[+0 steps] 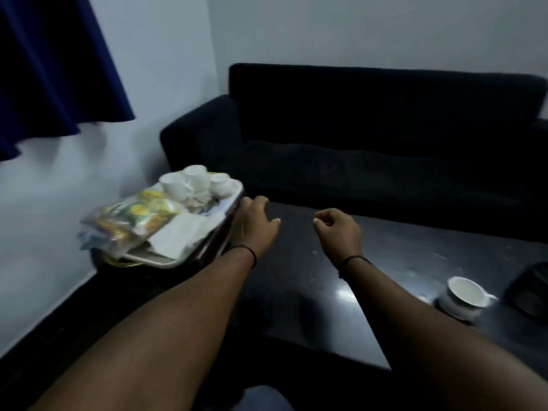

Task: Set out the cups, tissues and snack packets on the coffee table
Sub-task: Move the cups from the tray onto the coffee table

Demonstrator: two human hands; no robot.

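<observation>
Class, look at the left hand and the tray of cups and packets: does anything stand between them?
Nothing visible does. The left hand hovers open right beside the tray, at its near edge, with no object in the gap. The cups, tissues and snack packets all lie uncovered on the tray.

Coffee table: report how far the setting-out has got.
Done: one white cup on a saucer stands on the coffee table. In hand: nothing; the left hand reaches, fingers relaxed, toward the tray beside the table, and the right hand hovers loosely curled and empty. Left: the cups, tissues and snack packets on the tray.
</observation>
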